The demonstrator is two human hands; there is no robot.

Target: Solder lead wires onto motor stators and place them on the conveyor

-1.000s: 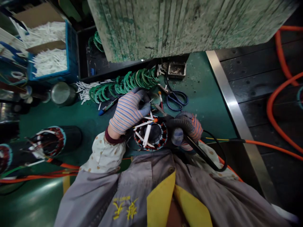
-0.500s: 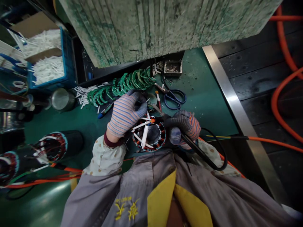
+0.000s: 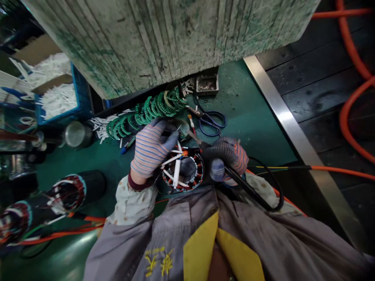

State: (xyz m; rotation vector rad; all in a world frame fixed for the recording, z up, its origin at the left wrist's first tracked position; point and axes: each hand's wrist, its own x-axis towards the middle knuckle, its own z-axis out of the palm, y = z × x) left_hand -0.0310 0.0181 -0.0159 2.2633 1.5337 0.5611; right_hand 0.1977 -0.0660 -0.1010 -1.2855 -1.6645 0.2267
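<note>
Scissors have shifted leftward in view; left hand pinches a thin strand, right hand grips a black tool

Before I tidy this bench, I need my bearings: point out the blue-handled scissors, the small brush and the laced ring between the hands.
Blue-handled scissors [image 3: 202,115]: head view, base of the handles.
Small brush [image 3: 191,122]: head view, pale band below bristles.
Laced ring [image 3: 200,168]: head view, right side.

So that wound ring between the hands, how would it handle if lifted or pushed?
Probably heavy for its size: the wound ring has windings packed around its rim. The slim white tubes lying across it would likely shift or catch if jostled. Its rim is round, so it might roll if tipped over.
</note>
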